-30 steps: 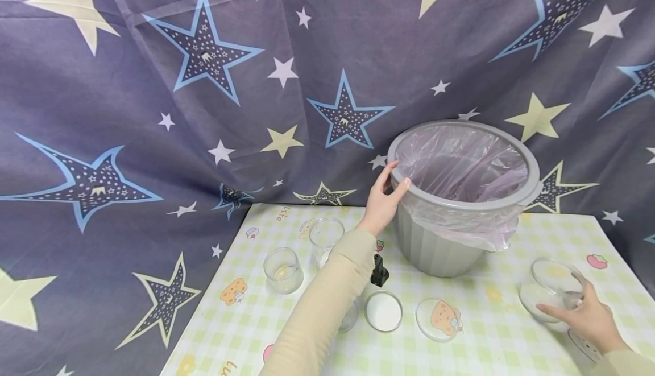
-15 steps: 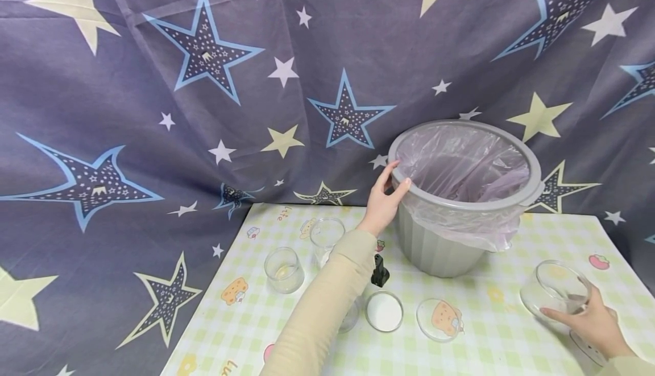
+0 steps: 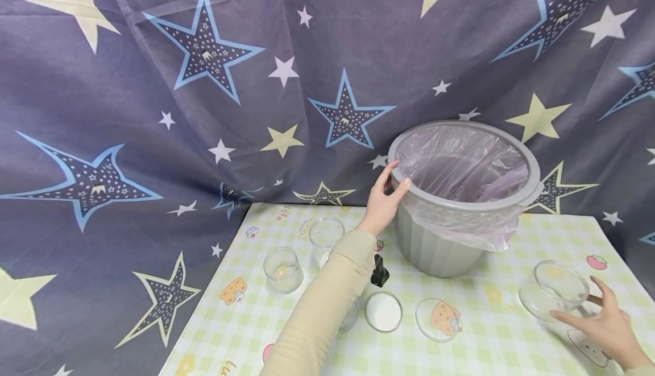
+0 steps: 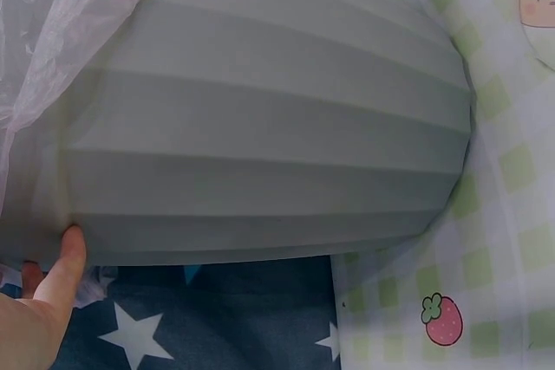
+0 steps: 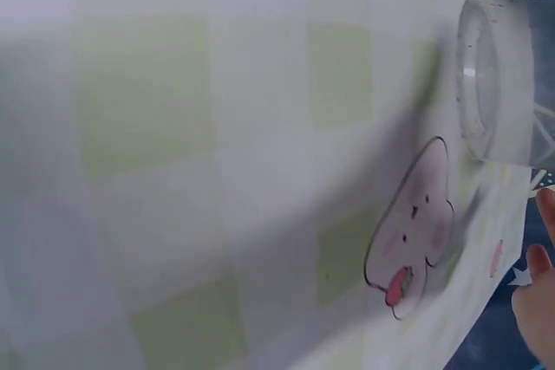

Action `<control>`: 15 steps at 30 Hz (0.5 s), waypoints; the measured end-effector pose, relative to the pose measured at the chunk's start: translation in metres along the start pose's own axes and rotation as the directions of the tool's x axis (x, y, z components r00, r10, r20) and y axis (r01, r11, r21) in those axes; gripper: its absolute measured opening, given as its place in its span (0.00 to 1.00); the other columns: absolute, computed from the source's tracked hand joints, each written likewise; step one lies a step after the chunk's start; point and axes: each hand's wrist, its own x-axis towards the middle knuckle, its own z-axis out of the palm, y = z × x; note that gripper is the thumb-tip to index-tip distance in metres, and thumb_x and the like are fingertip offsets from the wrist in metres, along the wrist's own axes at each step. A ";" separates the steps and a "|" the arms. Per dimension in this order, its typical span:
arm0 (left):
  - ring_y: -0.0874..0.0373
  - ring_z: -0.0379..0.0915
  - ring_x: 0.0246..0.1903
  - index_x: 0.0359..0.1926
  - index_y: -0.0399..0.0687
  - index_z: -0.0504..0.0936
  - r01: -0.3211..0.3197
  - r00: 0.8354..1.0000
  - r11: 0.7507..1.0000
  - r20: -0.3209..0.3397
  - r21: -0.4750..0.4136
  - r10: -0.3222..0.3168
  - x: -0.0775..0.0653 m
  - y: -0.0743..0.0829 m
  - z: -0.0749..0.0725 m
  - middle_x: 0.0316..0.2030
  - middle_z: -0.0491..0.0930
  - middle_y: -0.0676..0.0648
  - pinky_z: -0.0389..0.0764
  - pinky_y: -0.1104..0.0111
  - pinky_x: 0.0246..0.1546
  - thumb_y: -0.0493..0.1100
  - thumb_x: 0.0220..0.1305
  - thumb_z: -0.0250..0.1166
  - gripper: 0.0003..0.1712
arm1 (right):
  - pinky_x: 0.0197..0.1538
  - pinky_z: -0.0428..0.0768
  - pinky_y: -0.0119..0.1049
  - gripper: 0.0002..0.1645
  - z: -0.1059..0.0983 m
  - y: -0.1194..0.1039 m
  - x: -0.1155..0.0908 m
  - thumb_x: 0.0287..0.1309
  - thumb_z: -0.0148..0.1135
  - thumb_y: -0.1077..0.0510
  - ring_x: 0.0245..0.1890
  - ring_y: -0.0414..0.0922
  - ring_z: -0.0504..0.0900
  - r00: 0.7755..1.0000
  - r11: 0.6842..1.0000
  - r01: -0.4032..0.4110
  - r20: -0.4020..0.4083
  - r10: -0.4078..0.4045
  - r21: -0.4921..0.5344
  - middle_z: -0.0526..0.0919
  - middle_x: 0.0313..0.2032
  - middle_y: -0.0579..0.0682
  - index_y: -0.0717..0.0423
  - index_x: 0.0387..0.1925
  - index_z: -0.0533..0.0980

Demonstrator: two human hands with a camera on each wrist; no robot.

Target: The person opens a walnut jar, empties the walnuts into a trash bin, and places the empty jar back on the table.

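Observation:
At the back of the table stands a grey ribbed trash can [image 3: 435, 245], lined with a thin pinkish plastic bag [image 3: 460, 165]. My left hand [image 3: 381, 205] grips its rim on the left side; in the left wrist view a fingertip [image 4: 72, 244] lies against the outer wall. To the right, a clear round jar [image 3: 542, 302] stands upright on the table. My right hand [image 3: 609, 325] is just beside it, thumb and fingers spread apart and holding nothing. In the right wrist view the jar [image 5: 503, 84] shows apart from the fingers.
Two clear cups [image 3: 283, 273] stand at the left, one partly behind my left sleeve. In front lie a clear round lid [image 3: 437, 319], a white-centred round dish [image 3: 384, 311] and another clear round piece half hidden by the sleeve. A small black object [image 3: 379, 273] stands near the trash can.
The jar, earlier tilted in my right hand, now stands upright on the table. My right hand has let it go and drawn back to the right. The left hand has not moved.

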 end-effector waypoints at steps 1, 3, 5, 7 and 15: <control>0.47 0.61 0.65 0.68 0.59 0.65 -0.001 1.000 1.000 -0.001 -0.002 0.001 0.000 0.000 0.000 0.70 0.60 0.49 0.63 0.53 0.66 0.47 0.66 0.59 0.30 | 0.49 0.63 0.68 0.72 -0.002 -0.001 -0.002 0.49 0.70 0.44 0.55 0.84 0.45 1.000 1.000 0.008 -0.008 -0.008 -0.005 0.54 0.58 0.84 0.68 0.70 0.26; 0.46 0.61 0.65 0.68 0.59 0.65 -0.003 1.000 1.000 -0.005 -0.005 0.003 0.000 0.000 0.000 0.69 0.60 0.49 0.63 0.53 0.66 0.47 0.66 0.59 0.30 | 0.46 0.73 0.62 0.72 -0.006 -0.004 -0.004 0.49 0.71 0.45 0.52 0.85 0.52 0.999 0.999 0.032 -0.022 -0.033 -0.019 0.56 0.56 0.84 0.68 0.70 0.27; 0.47 0.61 0.65 0.68 0.60 0.65 -0.002 1.000 1.000 -0.007 -0.005 0.002 0.000 0.000 0.000 0.69 0.60 0.50 0.63 0.54 0.66 0.47 0.66 0.59 0.30 | 0.39 0.78 0.59 0.72 -0.009 -0.008 -0.007 0.49 0.71 0.46 0.50 0.85 0.56 0.998 0.998 0.061 -0.033 -0.062 -0.028 0.58 0.56 0.84 0.68 0.70 0.27; 0.47 0.61 0.65 0.68 0.61 0.64 0.003 1.000 1.000 -0.006 -0.001 -0.003 0.000 0.001 0.000 0.69 0.60 0.50 0.63 0.55 0.66 0.48 0.66 0.59 0.30 | 0.43 0.77 0.61 0.71 -0.012 -0.012 -0.010 0.50 0.71 0.48 0.52 0.86 0.53 0.994 0.996 0.091 -0.054 -0.091 -0.010 0.58 0.56 0.84 0.67 0.70 0.27; 0.47 0.61 0.65 0.68 0.62 0.64 0.013 1.000 1.000 -0.003 0.010 -0.013 -0.002 0.002 0.001 0.70 0.60 0.50 0.64 0.56 0.65 0.48 0.66 0.58 0.30 | 0.57 0.49 0.76 0.56 -0.009 -0.032 -0.019 0.60 0.62 0.52 0.64 0.77 0.45 0.971 0.979 0.169 -0.188 -0.147 0.111 0.47 0.66 0.79 0.59 0.73 0.35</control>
